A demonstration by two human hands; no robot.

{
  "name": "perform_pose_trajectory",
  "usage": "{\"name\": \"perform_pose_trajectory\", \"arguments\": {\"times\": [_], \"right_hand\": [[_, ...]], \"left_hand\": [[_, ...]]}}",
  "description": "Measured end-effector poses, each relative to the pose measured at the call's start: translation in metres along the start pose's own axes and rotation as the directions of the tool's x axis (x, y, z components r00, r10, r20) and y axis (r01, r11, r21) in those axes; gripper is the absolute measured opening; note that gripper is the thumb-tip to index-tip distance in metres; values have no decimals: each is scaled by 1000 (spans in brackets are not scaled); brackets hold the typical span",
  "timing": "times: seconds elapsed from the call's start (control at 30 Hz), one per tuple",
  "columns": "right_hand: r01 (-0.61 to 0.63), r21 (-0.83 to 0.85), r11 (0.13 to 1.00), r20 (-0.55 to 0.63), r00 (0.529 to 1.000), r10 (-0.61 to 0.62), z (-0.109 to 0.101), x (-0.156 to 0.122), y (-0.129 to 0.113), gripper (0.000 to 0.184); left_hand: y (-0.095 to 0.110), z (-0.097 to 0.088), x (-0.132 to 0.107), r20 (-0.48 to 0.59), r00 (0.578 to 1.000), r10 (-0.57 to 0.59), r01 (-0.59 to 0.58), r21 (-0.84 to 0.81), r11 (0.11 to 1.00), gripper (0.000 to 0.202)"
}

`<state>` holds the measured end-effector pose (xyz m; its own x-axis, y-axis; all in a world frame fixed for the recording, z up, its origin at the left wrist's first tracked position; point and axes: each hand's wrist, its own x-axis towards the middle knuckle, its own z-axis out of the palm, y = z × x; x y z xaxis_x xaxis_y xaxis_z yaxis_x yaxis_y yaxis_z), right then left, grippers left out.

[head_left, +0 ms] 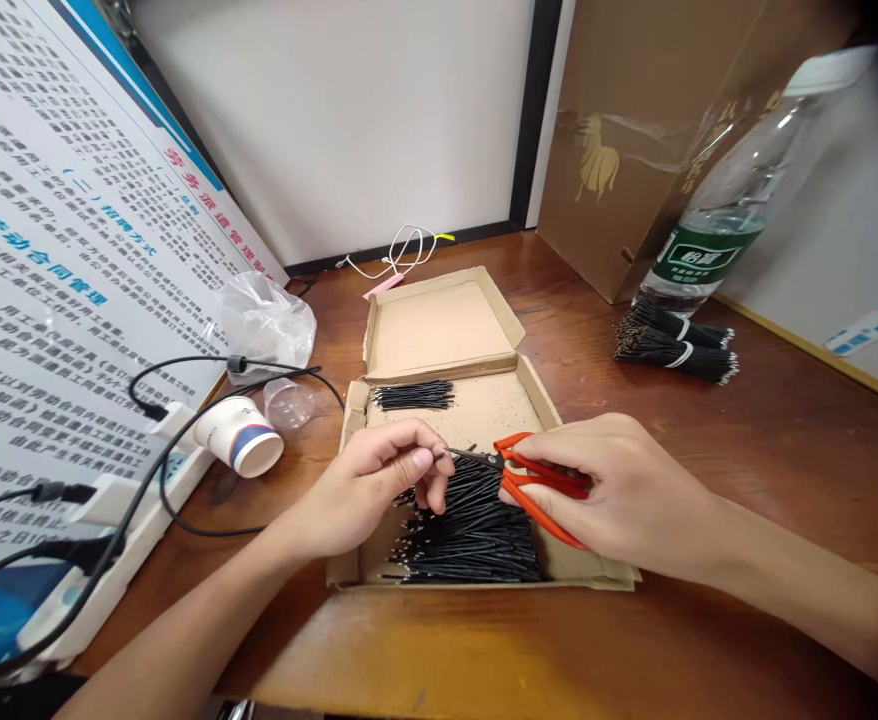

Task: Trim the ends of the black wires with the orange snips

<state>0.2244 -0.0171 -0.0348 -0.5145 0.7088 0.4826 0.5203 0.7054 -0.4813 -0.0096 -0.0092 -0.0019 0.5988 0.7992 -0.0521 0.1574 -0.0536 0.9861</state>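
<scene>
A flat cardboard box (pixel 439 330) lies open on the wooden table, with a big heap of short black wires (pixel 469 530) at its near end and a small row of black wires (pixel 413 396) further back. My left hand (pixel 368 485) pinches one thin black wire between thumb and forefinger above the heap. My right hand (pixel 619 490) grips red-handled scissors (pixel 536 480), whose blades point left and meet the wire's end at my left fingertips.
Two tied bundles of black wires (pixel 675 345) lie right of the box beside a plastic water bottle (pixel 731 200) and a brown paper bag (pixel 634 130). A paper cup (pixel 240 435), a clear cup (pixel 289 402), a plastic bag (pixel 266 320), a power strip (pixel 120 520) and cables sit left.
</scene>
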Motion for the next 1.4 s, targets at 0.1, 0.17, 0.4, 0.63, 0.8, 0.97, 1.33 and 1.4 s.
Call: {"name": "perform_pose_trajectory", "arguments": {"times": [0.1, 0.17, 0.4, 0.63, 0.8, 0.97, 1.33, 1.4], "right_hand": [[-40, 26, 999, 40, 998, 38, -2, 0, -2, 18], [-51, 27, 998, 63, 997, 50, -3, -1, -3, 20], [-16, 3, 1000, 72, 997, 16, -4, -2, -3, 25], [-24, 23, 999, 52, 998, 22, -3, -1, -4, 23], [-53, 63, 997, 75, 996, 48, -3, 0, -4, 23], [-22, 34, 999, 73, 997, 19, -4, -1, -3, 25], [-58, 58, 997, 55, 997, 55, -4, -1, -6, 22], [-63, 68, 996, 67, 996, 59, -4, -1, -6, 21]], "left_hand": [[0, 1, 1, -13, 1000, -3, 2, -19, 1000, 15], [1, 1, 1, -16, 1000, -7, 7, -20, 1000, 15], [1, 1, 0, -25, 1000, -20, 19, -9, 1000, 15], [1, 1, 0, -26, 999, -19, 18, -22, 1000, 15], [2, 2, 0, -21, 1000, -11, 11, -9, 1000, 15], [1, 2, 0, -24, 1000, -13, 13, -7, 1000, 13], [0, 1, 0, -22, 1000, -14, 13, -48, 999, 12], [-1, 1, 0, -22, 1000, -16, 15, -50, 999, 12]]}}
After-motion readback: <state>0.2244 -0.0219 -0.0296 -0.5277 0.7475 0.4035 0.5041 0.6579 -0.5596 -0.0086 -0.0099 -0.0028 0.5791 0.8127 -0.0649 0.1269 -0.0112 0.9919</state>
